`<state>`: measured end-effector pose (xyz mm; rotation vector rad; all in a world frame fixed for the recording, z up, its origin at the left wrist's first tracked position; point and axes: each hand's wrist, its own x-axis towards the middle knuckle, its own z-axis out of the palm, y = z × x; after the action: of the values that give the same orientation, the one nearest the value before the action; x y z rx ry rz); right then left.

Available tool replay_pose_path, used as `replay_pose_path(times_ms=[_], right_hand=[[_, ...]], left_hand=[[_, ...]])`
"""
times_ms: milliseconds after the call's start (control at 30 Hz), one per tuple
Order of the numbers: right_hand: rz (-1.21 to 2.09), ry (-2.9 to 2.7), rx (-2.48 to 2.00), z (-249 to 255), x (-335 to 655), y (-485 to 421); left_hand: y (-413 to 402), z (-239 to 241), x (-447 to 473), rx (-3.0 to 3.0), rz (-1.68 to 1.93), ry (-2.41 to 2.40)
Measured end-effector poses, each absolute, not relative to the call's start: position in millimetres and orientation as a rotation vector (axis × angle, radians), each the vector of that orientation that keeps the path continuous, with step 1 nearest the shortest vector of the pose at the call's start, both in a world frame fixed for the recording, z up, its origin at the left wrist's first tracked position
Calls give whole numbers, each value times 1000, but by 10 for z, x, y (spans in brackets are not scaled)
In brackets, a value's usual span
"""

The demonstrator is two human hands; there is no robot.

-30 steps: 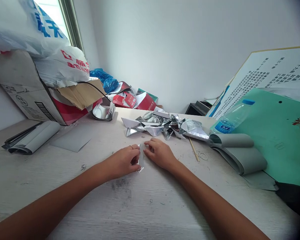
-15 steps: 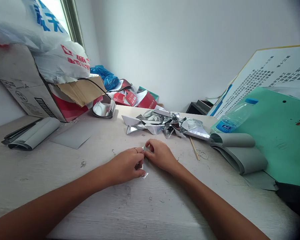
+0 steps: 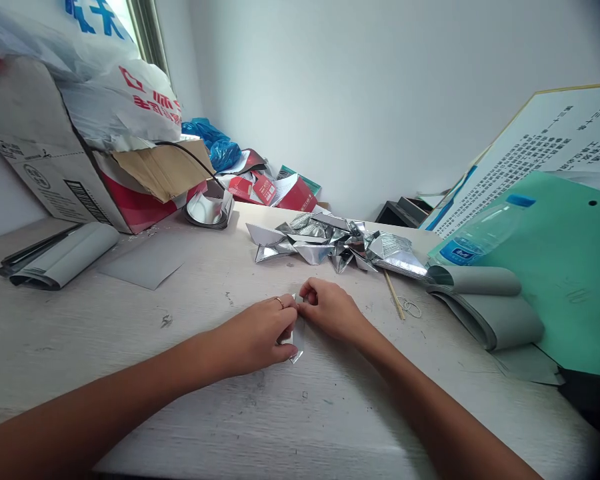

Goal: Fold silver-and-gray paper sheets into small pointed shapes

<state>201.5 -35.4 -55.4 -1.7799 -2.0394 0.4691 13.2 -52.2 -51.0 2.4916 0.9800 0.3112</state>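
Observation:
Both my hands meet over a small folded piece of silver paper (image 3: 296, 348) lying on the white wooden table (image 3: 190, 393). My left hand (image 3: 260, 337), with a ring on one finger, is curled and pinches the paper from the left. My right hand (image 3: 330, 310) is curled too and presses the paper's top end with its fingertips. Most of the paper is hidden under my fingers. Behind my hands lies a pile of folded silver paper shapes (image 3: 325, 243).
A cardboard box (image 3: 55, 180) with plastic bags stands at back left, a tape roll (image 3: 207, 210) beside it. Grey paper sheets (image 3: 140, 263) lie left; a grey paper stack (image 3: 485, 307), water bottle (image 3: 480, 233), green folder (image 3: 570, 267), thin stick (image 3: 394, 295) and rubber band lie right.
My two hands have closed tighter together over the silver paper, and the paper's lower tip now shows below my left hand. The view has shifted slightly.

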Motion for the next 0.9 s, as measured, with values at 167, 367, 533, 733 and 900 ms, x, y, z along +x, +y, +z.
replay_pose_path(times_ms=[167,367,533,733,900], right_hand=[[529,-1977,-1690,-569,2013,-360],[516,-1972,-1593,-601,2011,-359],[461,-1951,-1559,-610,1961,-401],[469,-1915,-1520,-648,1956,-398],[432,-1871,-1525,-684,1956,-369]], left_hand=[[-507,-524,129,2479,334,961],[-511,-519,121,2496,337,940],[-526,-494,124,2515,323,949],[-526,-493,119,2510,303,952],[-520,-537,108,2435,336,971]])
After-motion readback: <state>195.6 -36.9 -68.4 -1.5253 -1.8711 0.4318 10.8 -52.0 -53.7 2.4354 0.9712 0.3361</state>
